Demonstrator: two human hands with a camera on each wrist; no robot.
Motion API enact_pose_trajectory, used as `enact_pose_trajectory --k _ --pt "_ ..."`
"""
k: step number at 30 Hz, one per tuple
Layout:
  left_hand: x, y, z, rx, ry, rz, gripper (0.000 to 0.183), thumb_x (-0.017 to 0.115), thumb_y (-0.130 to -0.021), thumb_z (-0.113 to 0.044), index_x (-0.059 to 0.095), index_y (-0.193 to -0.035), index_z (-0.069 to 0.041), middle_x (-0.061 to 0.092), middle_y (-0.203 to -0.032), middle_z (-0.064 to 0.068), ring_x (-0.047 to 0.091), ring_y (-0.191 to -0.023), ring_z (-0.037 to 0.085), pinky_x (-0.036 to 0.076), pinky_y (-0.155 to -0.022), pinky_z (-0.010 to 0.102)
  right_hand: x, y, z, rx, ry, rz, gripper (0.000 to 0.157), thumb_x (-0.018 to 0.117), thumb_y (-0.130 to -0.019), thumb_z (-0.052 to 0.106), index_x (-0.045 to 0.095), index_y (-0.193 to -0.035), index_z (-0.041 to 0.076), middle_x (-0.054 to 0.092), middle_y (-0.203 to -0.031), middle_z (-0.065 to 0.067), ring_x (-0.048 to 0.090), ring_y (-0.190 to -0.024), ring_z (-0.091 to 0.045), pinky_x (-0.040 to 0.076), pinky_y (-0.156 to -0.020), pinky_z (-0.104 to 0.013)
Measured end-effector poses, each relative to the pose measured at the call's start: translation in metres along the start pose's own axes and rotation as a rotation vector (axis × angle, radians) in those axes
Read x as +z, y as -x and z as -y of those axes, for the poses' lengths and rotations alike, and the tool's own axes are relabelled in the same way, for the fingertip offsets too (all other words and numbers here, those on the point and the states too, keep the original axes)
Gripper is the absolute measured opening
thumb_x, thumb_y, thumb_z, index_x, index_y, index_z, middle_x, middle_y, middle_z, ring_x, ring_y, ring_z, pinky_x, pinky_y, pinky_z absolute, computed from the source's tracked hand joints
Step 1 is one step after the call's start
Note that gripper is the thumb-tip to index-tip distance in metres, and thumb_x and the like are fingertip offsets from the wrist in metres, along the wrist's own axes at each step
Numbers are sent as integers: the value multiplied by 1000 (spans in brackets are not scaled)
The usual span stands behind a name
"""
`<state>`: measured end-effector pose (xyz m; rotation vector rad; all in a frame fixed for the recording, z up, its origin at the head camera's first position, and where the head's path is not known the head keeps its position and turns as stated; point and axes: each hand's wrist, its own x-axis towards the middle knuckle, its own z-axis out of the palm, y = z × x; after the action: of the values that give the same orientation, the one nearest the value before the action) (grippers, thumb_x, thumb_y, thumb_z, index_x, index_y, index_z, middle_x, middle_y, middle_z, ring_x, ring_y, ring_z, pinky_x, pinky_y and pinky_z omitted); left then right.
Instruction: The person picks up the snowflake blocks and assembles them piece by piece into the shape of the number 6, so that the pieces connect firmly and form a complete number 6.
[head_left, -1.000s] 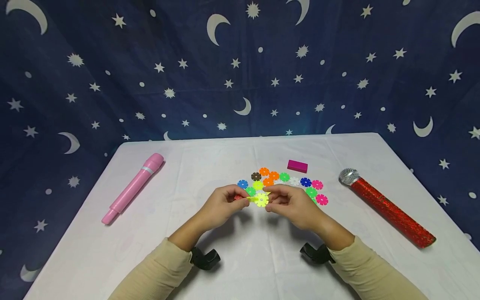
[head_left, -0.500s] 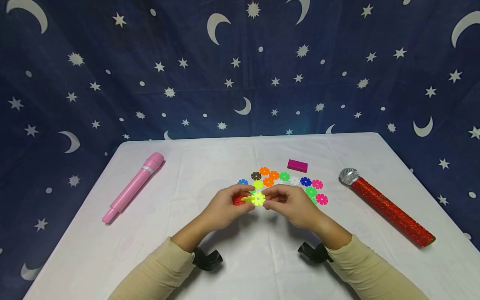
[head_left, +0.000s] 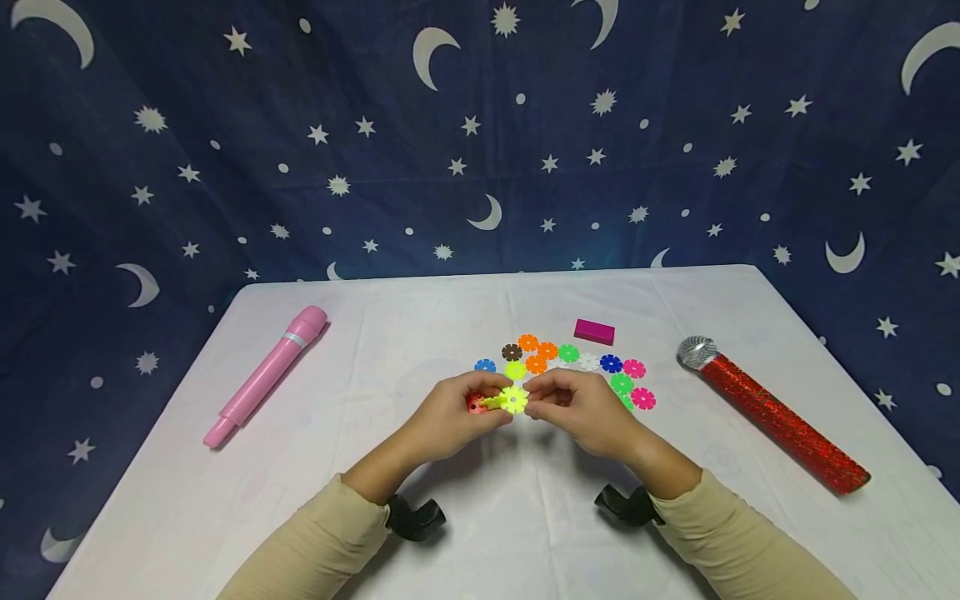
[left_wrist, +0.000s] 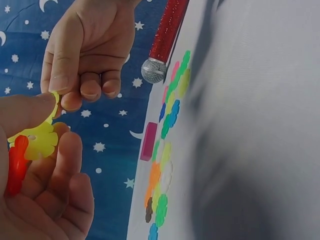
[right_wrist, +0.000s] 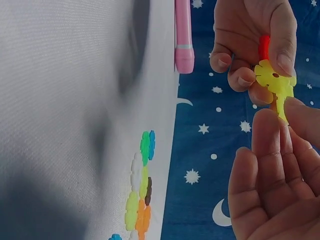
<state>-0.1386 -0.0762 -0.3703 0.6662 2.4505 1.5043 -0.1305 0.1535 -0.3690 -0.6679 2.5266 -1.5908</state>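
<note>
Both hands meet over the middle of the white table around a small joined cluster of notched plastic discs. My left hand (head_left: 450,417) pinches a yellow disc (left_wrist: 42,145) between thumb and fingers, and a red disc (left_wrist: 17,165) is attached to it near the palm. Another yellow disc (head_left: 514,400) stands at an angle to the first. My right hand (right_wrist: 280,170) pinches this outer disc at its edge with thumb and fingertips. In the right wrist view, the two yellow discs meet edge to edge. The left thumb partly hides the joined pieces.
Behind the hands lie loose discs, including orange (head_left: 536,364), dark blue (head_left: 611,364) and pink (head_left: 643,398) ones. A magenta block (head_left: 595,332) sits beyond them. A pink toy microphone (head_left: 266,375) lies left, a red glittery microphone (head_left: 780,421) right.
The hands have come slightly closer together, and the outer yellow disc has shifted a little left. More of the red disc shows beside the left fingers, which cover a green disc behind.
</note>
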Motion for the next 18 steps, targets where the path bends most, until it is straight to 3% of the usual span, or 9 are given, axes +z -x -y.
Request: enact_pose_trajectory --k 7,12,18 --pt "-4 2 4 -35 -6 -4 37 76 -88 -21 67 -122 -11 68 -106 -3 61 -95 15 52 -75 31 -8 1 -7 24 36 -12 26 76 -89 11 70 -110 -4 71 -94 -2 67 -84 -16 56 -78 -26" --pt "-10 5 7 -57 -12 3 41 74 -88 -22 67 -128 -10 68 -110 0 59 -88 17 50 -68 28 -22 5 -20 76 138 -14 27 75 -90 10 70 -113 -3 72 -99 -5 67 -87 -17 56 -79 -27" --pt "-14 7 13 -49 -43 15 40 75 -89 -20 68 -128 -12 68 -110 0 58 -86 17 48 -65 27 -33 6 -36 139 281 27 28 72 -92 12 70 -117 1 71 -109 -7 66 -97 -21 55 -85 -39"
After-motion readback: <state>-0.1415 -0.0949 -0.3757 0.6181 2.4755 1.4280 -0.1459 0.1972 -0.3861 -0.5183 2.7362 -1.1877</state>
